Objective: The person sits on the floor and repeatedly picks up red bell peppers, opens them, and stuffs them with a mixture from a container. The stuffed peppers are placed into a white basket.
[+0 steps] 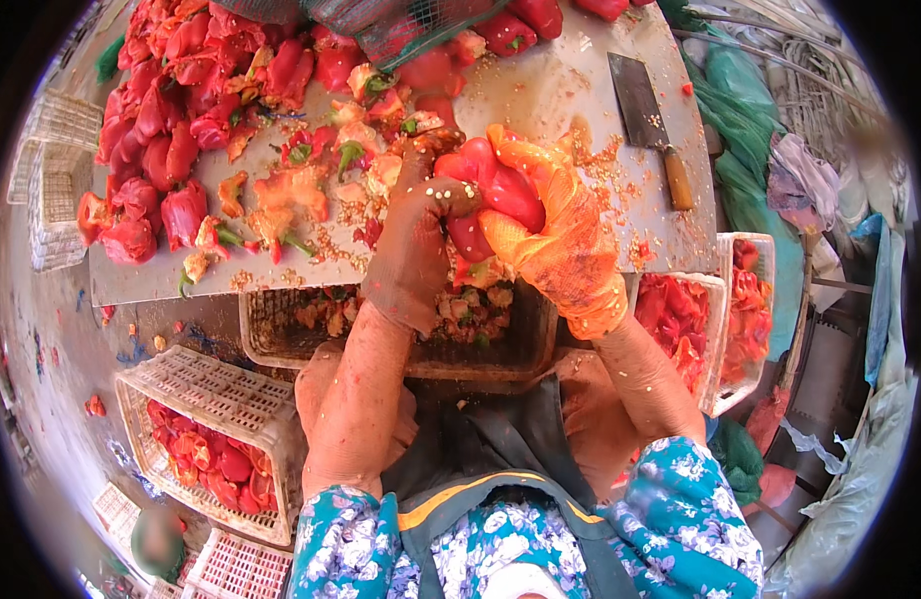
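Note:
Over the near edge of the metal table [505, 97], a red bell pepper [498, 180] is held between my hands. My right hand [561, 239], in an orange textured glove, wraps around its right side and underside. My left hand [415, 224], in a brown stained glove, presses its thumb on the pepper's left side; pale seeds stick to that thumb. Most of the left fingers are hidden, so whether they also hold a tool cannot be told. Below my hands, a crate [254, 352] contains pepper cores and scraps [460, 314].
Red peppers [168, 150] are heaped at the table's left, beside loose cores [288, 187] and seeds. A cleaver [640, 105] lies at the right. Green netting [400, 30] covers peppers at the back. Crates of cut peppers stand left [206, 374] and right [715, 284].

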Tool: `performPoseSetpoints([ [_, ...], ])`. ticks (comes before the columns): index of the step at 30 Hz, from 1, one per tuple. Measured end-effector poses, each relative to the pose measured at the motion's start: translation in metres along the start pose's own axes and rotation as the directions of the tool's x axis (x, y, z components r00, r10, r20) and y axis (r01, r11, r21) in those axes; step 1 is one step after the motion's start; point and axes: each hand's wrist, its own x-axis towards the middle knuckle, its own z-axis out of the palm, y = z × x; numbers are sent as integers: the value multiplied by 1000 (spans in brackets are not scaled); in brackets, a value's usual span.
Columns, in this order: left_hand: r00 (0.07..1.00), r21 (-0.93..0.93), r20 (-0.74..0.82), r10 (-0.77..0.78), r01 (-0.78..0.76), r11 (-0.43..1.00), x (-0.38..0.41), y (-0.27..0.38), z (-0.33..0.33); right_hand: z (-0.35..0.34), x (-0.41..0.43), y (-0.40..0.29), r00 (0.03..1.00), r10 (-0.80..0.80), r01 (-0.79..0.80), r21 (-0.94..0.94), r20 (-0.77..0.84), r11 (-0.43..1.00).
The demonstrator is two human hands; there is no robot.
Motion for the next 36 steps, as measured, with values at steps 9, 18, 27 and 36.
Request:
performPoseSetpoints([
  [9,1000,85,-13,20,-18,996,-1,-18,-2,-11,-13,3,853,488,-451,729,184,514],
  [18,974,464,36,-224,182,867,-3,-18,-15,-23,-18,17,899,333,-432,460,283,776],
  [27,990,521,142,-18,-59,851,-15,-25,-14,-20,-31,42,791,376,-594,750,482,290],
  [36,892,535,414,184,-402,743,-17,-25,-30,-33,-21,36,811,229,-585,738,539,336],
])
